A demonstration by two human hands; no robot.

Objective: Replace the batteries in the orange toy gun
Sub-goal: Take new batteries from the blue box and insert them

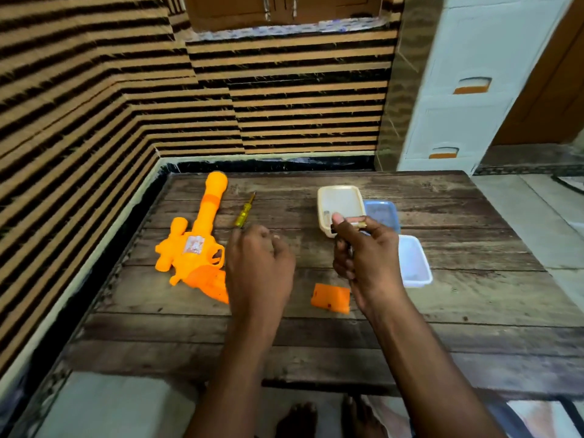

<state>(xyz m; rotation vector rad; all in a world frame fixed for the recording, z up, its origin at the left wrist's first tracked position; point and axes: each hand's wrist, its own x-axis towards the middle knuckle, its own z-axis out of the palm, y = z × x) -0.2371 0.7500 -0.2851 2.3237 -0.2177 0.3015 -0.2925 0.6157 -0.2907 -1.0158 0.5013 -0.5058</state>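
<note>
On the wooden table [442, 216], right hand [368, 257] pinches apparently a battery [357, 223] (left hand [259, 263] curled, empty).

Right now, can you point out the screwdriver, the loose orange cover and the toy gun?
screwdriver [242, 214]: head view, on its yellow handle.
loose orange cover [331, 297]: head view, on the middle of its flat face.
toy gun [211, 205]: head view, on its barrel.
</note>
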